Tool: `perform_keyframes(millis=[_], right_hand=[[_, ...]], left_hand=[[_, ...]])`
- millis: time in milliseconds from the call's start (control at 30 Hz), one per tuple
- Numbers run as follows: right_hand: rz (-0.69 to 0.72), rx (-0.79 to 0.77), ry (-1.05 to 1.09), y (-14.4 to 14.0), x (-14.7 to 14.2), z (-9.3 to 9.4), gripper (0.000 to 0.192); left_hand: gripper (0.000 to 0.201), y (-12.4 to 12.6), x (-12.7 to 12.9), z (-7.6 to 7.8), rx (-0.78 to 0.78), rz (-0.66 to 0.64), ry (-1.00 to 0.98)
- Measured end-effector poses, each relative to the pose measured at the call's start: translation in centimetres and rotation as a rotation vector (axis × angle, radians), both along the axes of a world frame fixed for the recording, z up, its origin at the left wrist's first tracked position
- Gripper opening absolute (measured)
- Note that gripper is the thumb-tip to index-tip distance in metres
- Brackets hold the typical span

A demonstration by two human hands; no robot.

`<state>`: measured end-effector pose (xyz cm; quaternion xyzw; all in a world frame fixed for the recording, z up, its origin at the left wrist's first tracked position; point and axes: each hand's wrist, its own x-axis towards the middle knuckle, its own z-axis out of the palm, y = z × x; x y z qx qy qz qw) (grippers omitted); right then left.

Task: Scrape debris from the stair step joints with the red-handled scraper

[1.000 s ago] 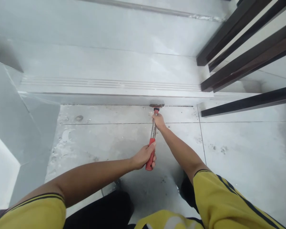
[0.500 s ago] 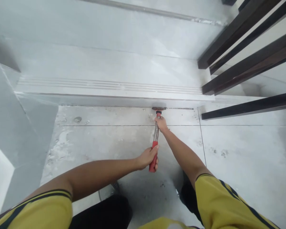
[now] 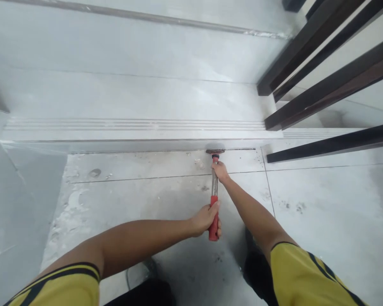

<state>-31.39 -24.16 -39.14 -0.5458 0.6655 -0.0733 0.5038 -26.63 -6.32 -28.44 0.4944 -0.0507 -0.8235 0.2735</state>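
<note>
Red-handled scraper [image 3: 214,199] with metal shaft, blade dusty

Scraper [image 3: 214,187] on floor [image 3: 322,204] before step [image 3: 130,127]

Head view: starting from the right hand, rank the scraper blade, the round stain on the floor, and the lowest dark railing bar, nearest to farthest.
1. Scraper blade: just ahead of the right hand, against the foot of the step.
2. Lowest dark railing bar: off to the right; its near end starts past the tile joint.
3. Round stain: far to the left on the floor.
</note>
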Motion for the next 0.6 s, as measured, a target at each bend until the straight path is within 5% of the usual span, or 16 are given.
perform_keyframes(millis=[233, 600], right_hand=[[-0.027, 0.003, -0.022, -0.8, -1.0, 0.3, 0.015], [-0.04, 0.0, -0.018, -2.1, -4.8, -0.3, 0.014]], left_hand=[[0.06, -0.9, -1.0, 0.7, -0.001, -0.049, 0.006], [0.052, -1.8, -5.4, -2.3, -0.039, -0.038, -0.014]])
